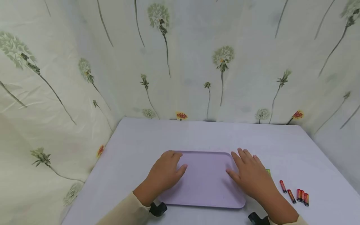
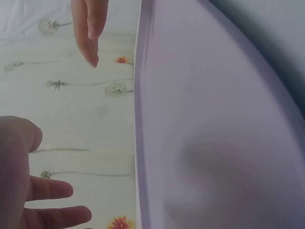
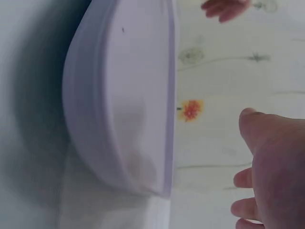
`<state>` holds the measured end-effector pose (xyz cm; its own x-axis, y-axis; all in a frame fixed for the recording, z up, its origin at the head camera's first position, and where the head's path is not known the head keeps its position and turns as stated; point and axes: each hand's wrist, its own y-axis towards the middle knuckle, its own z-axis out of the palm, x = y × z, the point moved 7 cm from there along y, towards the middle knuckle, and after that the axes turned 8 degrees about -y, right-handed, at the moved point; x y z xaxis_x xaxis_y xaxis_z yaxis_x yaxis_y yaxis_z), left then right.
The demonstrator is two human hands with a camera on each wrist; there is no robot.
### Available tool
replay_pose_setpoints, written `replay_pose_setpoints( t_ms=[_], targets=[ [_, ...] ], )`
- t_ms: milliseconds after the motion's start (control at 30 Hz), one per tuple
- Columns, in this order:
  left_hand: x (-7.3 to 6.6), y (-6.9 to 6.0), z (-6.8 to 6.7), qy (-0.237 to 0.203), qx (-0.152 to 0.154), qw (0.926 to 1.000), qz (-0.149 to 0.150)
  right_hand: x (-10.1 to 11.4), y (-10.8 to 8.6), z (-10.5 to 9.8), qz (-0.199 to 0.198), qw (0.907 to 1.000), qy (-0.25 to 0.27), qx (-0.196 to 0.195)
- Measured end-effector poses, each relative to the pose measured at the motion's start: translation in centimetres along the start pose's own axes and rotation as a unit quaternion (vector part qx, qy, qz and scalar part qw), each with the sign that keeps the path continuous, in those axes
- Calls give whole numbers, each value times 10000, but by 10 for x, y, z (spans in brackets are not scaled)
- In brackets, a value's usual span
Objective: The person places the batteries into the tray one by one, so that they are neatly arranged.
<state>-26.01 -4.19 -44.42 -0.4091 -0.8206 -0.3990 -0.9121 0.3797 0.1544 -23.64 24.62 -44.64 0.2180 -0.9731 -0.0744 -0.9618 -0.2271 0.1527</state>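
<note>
A shallow lilac tray (image 1: pixel 206 178) with rounded corners lies flat on the white table. My left hand (image 1: pixel 167 170) hovers over its left side, fingers loosely bent, thumb apart, nothing held. Over the right side is my right hand (image 1: pixel 248 173), its fingers spread and holding nothing. Both wrist views show a gap between the tray and the hands. To the right of the right hand lie several small red batteries (image 1: pixel 302 196), two of them apart from a tight cluster. A green battery (image 1: pixel 268 171) is partly hidden behind the right hand.
The white tabletop (image 1: pixel 135 137) extends around the tray. Behind and to the left hangs a pale cloth (image 1: pixel 191 62) printed with dandelions and orange flowers. Black wrist cameras (image 1: pixel 158 209) sit under both wrists.
</note>
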Motion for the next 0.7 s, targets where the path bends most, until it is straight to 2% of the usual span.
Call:
replay_pose_setpoints(
  t_ms=[133, 300, 533, 700],
  targets=[
    [18, -6, -2, -381, -18, 9985, -394, -10, -5, 2, 94, 9999, 121, -3],
    [38, -8, -6, -630, -88, 9958, -659, -30, -11, 3, 334, 9990, 280, 105],
    [56, -6, -17, -905, -376, 9912, -893, -63, -21, 6, 565, 9965, 599, 163],
    [66, -11, -17, -1281, -297, 9844, -1170, -83, -26, 11, 709, 9942, 796, 136]
  ],
)
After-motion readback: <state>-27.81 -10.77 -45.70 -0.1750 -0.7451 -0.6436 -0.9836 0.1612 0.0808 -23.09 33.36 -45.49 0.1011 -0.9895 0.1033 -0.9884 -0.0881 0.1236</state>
